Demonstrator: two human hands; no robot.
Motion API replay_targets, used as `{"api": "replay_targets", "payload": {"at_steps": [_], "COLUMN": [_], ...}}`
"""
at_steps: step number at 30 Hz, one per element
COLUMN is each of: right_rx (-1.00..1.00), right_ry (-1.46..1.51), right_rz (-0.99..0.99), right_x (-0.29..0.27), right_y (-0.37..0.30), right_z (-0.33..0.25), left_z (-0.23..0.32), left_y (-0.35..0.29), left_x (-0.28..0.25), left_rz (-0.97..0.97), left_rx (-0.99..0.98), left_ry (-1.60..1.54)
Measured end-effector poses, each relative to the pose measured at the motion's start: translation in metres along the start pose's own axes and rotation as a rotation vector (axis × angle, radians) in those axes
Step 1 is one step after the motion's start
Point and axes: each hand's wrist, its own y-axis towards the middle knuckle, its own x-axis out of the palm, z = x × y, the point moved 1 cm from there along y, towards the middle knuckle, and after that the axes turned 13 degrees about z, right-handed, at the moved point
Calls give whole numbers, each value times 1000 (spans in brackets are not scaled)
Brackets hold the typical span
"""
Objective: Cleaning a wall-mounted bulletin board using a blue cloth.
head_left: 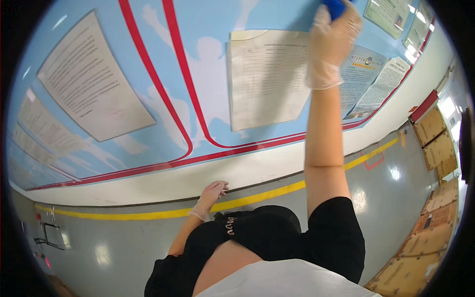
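My right hand [336,37], in a thin clear glove, reaches up to the wall board [277,141]. Its fingers are closed on a blue cloth-like thing [335,8], pressed at the board's upper part; the picture's top edge cuts it off, so its exact kind is hidden. Just left of that wrist, a white printed sheet [267,81] is fixed to the board, with the arm's shadow across it. My left hand [214,192], gloved too, hangs low in front of my body, apart from the wall. Its fingers are loosely bent, with nothing visible in them.
Another printed sheet [96,79] is on the board's left, and a blue poster [361,74] sits right of my arm. A yellow line [133,216] runs along the grey floor. Wooden crates [420,232] stand at the right, a black metal frame [49,237] far left.
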Motion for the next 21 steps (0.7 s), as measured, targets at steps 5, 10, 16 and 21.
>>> {"api": "replay_targets", "payload": {"at_steps": [5,10,16,21], "right_rx": [-261,-476,-364,-136], "right_ry": [-60,423,502,516], "right_rz": [-265,-547,-538,-145], "right_x": [17,10,-14,-25], "right_y": [-84,-140,-100,-17], "right_z": [-127,-166,-126,-38], "left_z": [-2,-19,-58,-122], "left_y": [-4,-8,3,34], "left_x": [-16,-41,-67,-99], "left_rz": [-35,-48,75,243], "left_rx": [9,-3,-54,-192], "left_ry": [-17,32,53,145]}}
